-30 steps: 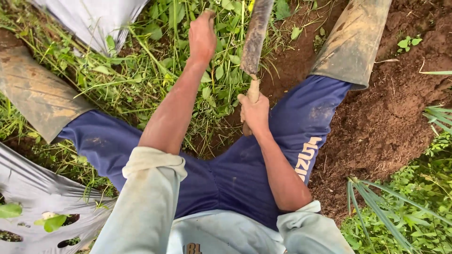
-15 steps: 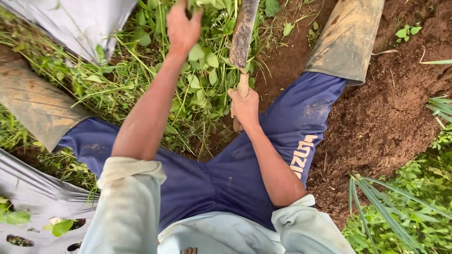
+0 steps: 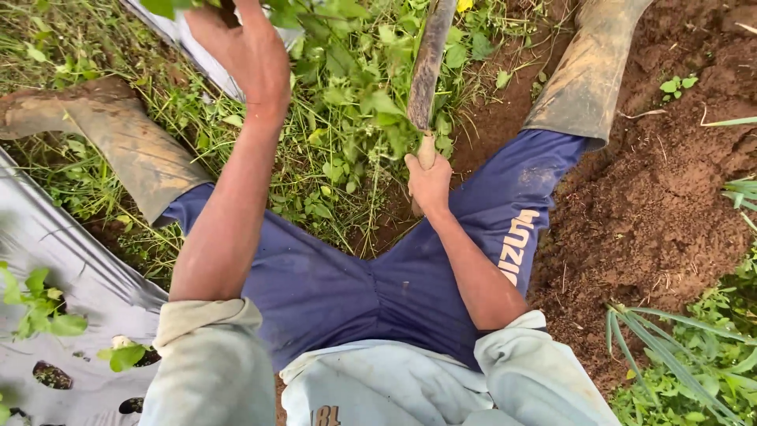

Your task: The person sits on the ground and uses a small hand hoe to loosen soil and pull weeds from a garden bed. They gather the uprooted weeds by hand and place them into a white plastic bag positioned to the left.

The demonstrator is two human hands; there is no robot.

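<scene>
Nearest the camera, rolled pale sleeves (image 3: 206,355) and blue trousers (image 3: 347,284) frame a seated, legs-apart pose that leaves the weeds (image 3: 355,118) within reach between two muddy rubber boots (image 3: 126,150). The right hand (image 3: 428,183) is clamped around the wooden handle of a soil-caked blade (image 3: 430,67), held upright and tip-down into the growth. Farther out, the left hand (image 3: 244,51) is lifted, fingers curled around torn green leaves. Grey plastic mulch sheet (image 3: 47,244) lies alongside.
</scene>
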